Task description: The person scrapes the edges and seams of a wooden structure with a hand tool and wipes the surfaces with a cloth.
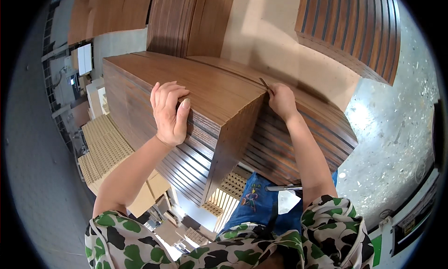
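Note:
A tall stack of brown wood-grain panels (pixel 205 94) stands before me, its side striped light and dark. My left hand (pixel 170 114) lies over its near top edge, fingers on top and thumb against the side. My right hand (pixel 282 101) is closed at the right end of this stack, beside a lower stack of dark-striped panels (pixel 291 141). Pinched in its fingers is a thin dark strip (pixel 264 84), its tip pointing away from me; its exact kind is unclear.
Further brown panel stacks (pixel 189 22) stand behind, and a striped stack (pixel 350 31) is at the far right on a tan board (pixel 261 31). Perforated tan boards (pixel 105 145) are piled at the left. A speckled grey floor (pixel 392 143) lies to the right.

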The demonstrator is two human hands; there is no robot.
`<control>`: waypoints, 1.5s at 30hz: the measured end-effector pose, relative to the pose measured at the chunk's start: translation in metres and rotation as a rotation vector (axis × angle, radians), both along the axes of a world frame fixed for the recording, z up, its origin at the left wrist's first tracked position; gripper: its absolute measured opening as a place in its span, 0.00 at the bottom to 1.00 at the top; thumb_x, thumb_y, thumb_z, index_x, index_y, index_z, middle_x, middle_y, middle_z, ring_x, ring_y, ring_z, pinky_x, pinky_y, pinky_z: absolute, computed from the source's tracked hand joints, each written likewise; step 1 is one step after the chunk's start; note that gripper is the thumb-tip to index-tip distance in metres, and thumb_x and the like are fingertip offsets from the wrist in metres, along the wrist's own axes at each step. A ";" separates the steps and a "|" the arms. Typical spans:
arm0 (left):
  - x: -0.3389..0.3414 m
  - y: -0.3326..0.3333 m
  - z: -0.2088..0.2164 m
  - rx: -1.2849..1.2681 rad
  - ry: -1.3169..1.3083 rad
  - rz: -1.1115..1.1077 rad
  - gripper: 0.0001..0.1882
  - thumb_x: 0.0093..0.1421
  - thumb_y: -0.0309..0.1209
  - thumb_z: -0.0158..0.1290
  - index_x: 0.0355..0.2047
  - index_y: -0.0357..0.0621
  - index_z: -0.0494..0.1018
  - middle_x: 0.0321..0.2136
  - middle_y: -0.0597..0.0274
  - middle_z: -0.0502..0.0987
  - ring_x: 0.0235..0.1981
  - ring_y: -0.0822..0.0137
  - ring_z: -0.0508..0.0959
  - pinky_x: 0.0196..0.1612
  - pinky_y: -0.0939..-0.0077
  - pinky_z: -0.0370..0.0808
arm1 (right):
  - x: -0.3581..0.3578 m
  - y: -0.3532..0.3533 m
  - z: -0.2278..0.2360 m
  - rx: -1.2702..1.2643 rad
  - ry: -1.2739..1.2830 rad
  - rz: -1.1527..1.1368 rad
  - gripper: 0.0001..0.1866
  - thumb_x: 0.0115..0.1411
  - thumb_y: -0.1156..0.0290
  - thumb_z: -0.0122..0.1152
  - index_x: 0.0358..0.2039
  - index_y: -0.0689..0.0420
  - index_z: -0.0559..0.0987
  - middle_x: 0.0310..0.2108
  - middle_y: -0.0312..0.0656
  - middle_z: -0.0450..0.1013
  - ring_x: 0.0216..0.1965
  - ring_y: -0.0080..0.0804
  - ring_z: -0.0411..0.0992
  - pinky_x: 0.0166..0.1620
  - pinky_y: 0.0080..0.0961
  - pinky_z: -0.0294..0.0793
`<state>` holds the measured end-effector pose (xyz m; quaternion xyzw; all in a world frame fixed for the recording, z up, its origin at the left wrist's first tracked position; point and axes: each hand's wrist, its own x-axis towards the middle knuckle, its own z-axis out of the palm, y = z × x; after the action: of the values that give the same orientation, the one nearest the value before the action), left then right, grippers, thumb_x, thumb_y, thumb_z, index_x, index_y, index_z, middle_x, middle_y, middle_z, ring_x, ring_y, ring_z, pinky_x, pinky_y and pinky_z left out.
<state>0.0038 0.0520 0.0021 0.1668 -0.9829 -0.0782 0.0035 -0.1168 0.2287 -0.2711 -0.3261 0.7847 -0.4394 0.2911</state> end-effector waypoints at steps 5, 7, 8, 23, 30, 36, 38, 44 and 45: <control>0.013 -0.004 0.013 -0.039 -0.055 0.028 0.16 0.63 0.34 0.40 0.41 0.37 0.72 0.42 0.52 0.74 0.52 0.50 0.69 0.65 0.53 0.50 | -0.013 0.011 0.119 -0.507 -0.543 0.134 0.07 0.53 0.82 0.57 0.32 0.61 0.79 0.29 0.49 0.75 0.32 0.48 0.74 0.36 0.32 0.75; 0.003 0.000 0.010 -0.021 -0.037 0.013 0.16 0.63 0.34 0.40 0.41 0.37 0.72 0.42 0.51 0.74 0.53 0.50 0.69 0.65 0.53 0.49 | -0.016 0.019 0.088 -0.293 -0.644 -0.086 0.07 0.55 0.79 0.59 0.35 0.60 0.80 0.31 0.50 0.76 0.34 0.48 0.75 0.37 0.31 0.75; -0.003 -0.003 0.003 -0.007 -0.004 0.011 0.15 0.62 0.35 0.41 0.40 0.37 0.72 0.42 0.52 0.74 0.52 0.50 0.69 0.65 0.53 0.50 | -0.022 0.012 0.051 -0.073 -0.530 -0.237 0.07 0.56 0.77 0.59 0.35 0.59 0.81 0.32 0.51 0.77 0.35 0.49 0.75 0.38 0.32 0.75; 0.010 0.000 0.003 0.018 -0.038 0.018 0.15 0.61 0.36 0.44 0.40 0.37 0.72 0.41 0.52 0.74 0.52 0.51 0.70 0.64 0.53 0.50 | 0.010 0.001 -0.006 -0.035 -0.009 -0.064 0.06 0.53 0.74 0.61 0.30 0.61 0.81 0.28 0.54 0.75 0.34 0.54 0.74 0.38 0.39 0.74; 0.000 -0.001 0.001 0.011 -0.010 0.002 0.15 0.61 0.36 0.44 0.40 0.37 0.72 0.41 0.51 0.74 0.51 0.50 0.70 0.64 0.52 0.51 | 0.002 -0.001 -0.008 0.032 0.066 -0.057 0.03 0.50 0.78 0.56 0.23 0.62 0.77 0.26 0.53 0.75 0.32 0.54 0.74 0.37 0.44 0.73; 0.011 -0.006 0.008 -0.014 -0.026 0.020 0.15 0.61 0.36 0.45 0.40 0.37 0.72 0.41 0.52 0.74 0.51 0.50 0.70 0.64 0.52 0.51 | -0.006 0.002 0.039 -0.270 -0.726 -0.041 0.05 0.57 0.75 0.60 0.32 0.62 0.81 0.28 0.51 0.77 0.30 0.38 0.77 0.34 0.30 0.73; 0.002 -0.001 0.003 0.013 -0.014 0.006 0.15 0.61 0.36 0.45 0.40 0.37 0.72 0.41 0.52 0.74 0.51 0.50 0.70 0.64 0.52 0.51 | -0.012 0.012 0.004 -0.077 -0.465 -0.221 0.06 0.58 0.74 0.61 0.35 0.60 0.81 0.31 0.50 0.77 0.30 0.38 0.77 0.34 0.30 0.73; 0.009 -0.007 0.007 -0.018 -0.021 0.010 0.15 0.61 0.36 0.45 0.40 0.38 0.72 0.41 0.52 0.74 0.51 0.50 0.70 0.64 0.52 0.50 | 0.040 0.008 0.072 -0.365 -0.093 -0.259 0.06 0.49 0.83 0.58 0.29 0.60 0.79 0.28 0.52 0.75 0.33 0.52 0.75 0.37 0.39 0.75; 0.014 -0.006 0.010 -0.021 -0.033 0.020 0.15 0.61 0.36 0.44 0.40 0.38 0.72 0.41 0.53 0.74 0.51 0.51 0.70 0.64 0.52 0.50 | 0.038 0.014 0.108 -0.462 -0.230 -0.213 0.06 0.51 0.82 0.59 0.31 0.60 0.79 0.29 0.53 0.75 0.33 0.51 0.76 0.37 0.38 0.76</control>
<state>0.0174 0.0459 0.0123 0.1779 -0.9818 -0.0652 -0.0102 -0.0784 0.2431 -0.1632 -0.2475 0.6554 -0.6689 0.2486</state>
